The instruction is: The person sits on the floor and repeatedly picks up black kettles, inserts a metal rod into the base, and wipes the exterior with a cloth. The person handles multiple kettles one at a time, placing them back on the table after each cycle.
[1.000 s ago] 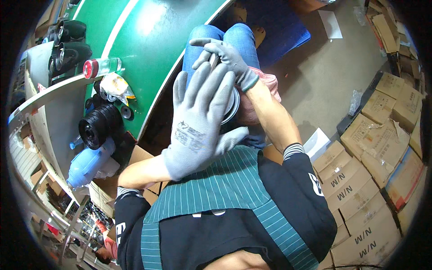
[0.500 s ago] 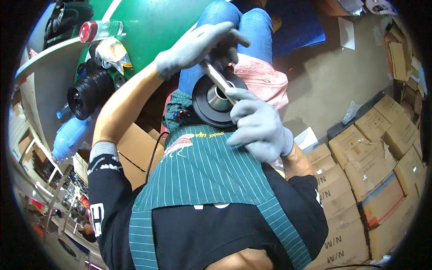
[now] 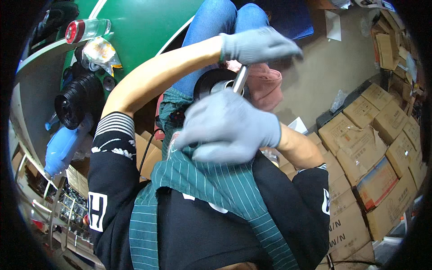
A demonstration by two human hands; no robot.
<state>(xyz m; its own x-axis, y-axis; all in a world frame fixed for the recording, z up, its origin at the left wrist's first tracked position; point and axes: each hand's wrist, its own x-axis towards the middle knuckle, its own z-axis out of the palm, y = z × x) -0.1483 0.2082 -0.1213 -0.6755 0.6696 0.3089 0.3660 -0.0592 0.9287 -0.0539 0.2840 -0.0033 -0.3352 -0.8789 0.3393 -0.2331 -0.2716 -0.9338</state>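
Left fingers (image 3: 282,47) extended, right fingers (image 3: 198,132) blurred; pinch on metal bar (image 3: 241,79): cannot tell | bar slants between hands, across black disc (image 3: 203,84) at lap (image 3: 184,82) | right hand (image 3: 231,126) hides part of disc | pink cloth (image 3: 266,87) beside | left: green desk (image 3: 144,24), red-lidded jar (image 3: 95,29) on side

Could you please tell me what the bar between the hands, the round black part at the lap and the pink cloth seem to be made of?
Bar: probably smooth metal, given its silvery sheen.
Round black part: perhaps plastic or coated metal; its dark surface leaves that open.
Pink cloth: likely soft, matte textile, judging by its loose folds.
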